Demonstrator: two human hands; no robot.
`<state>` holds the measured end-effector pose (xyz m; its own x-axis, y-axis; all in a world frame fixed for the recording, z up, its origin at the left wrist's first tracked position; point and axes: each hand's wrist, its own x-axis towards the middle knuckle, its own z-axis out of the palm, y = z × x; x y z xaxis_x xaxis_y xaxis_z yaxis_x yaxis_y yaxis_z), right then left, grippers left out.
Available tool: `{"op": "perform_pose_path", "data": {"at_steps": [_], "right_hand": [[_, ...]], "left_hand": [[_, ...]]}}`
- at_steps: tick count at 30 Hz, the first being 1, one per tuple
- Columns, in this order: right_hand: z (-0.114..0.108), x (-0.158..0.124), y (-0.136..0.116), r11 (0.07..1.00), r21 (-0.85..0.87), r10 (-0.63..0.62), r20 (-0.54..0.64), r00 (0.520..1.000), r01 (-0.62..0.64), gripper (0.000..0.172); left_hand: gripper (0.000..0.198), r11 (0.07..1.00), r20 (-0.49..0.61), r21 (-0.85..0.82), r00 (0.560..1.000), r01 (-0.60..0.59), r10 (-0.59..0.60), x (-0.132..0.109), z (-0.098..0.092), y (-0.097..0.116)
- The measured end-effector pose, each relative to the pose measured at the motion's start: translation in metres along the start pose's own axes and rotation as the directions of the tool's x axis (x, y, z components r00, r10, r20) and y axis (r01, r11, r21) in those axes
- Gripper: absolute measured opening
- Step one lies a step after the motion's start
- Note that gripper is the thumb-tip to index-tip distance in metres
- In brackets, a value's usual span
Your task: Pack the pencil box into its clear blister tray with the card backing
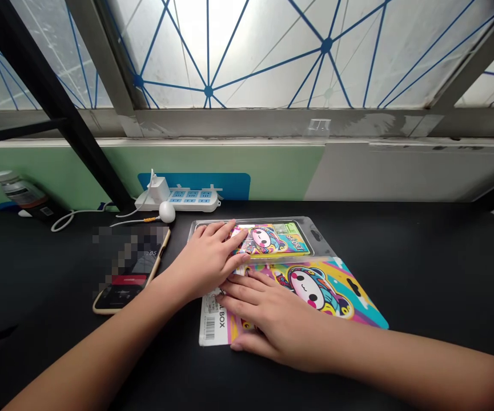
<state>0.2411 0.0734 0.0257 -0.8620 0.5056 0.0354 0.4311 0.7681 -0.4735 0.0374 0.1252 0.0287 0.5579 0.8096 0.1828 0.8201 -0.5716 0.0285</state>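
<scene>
A clear plastic blister pack (319, 242) lies on the black table with a colourful cartoon-printed box (268, 240) inside it. Against its near edge lies a printed backing card (328, 291) with a cartoon character, a barcode and the letters "BOX". My left hand (208, 257) rests flat on the left part of the blister pack, fingers spread. Flat across the left part of the card lies my right hand (268, 317), its fingers stretched out to the left and its fingertips close to my left hand. Neither hand grips anything; the print beneath them is partly hidden.
To the left lies a phone (133, 279) in a tan case, its screen partly blurred out. Behind it are a white power strip (191, 200) with a plug, a white cable and a round white piece (167, 212). A bottle (26, 194) leans at far left by a black slanted post (58, 97).
</scene>
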Motion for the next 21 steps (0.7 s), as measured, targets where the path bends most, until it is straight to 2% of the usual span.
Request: {"op": "perform_pose_path", "data": {"at_steps": [6,19,21], "right_hand": [[0.007,0.005,0.002,0.998,-0.047,-0.041,-0.074,0.996,0.037,0.053],[0.008,0.013,0.002,0.996,-0.056,-0.078,-0.123,0.989,0.072,0.047],[0.009,0.013,0.001,0.992,-0.076,-0.106,-0.142,0.984,0.096,0.041]], "left_hand": [[0.052,1.000,0.008,-0.022,1.000,0.020,-0.020,0.004,0.002,0.007],[0.053,1.000,0.020,0.019,0.999,0.025,-0.025,0.011,-0.001,0.021],[0.053,1.000,0.005,-0.005,1.000,0.025,-0.025,0.010,0.000,0.020]]}}
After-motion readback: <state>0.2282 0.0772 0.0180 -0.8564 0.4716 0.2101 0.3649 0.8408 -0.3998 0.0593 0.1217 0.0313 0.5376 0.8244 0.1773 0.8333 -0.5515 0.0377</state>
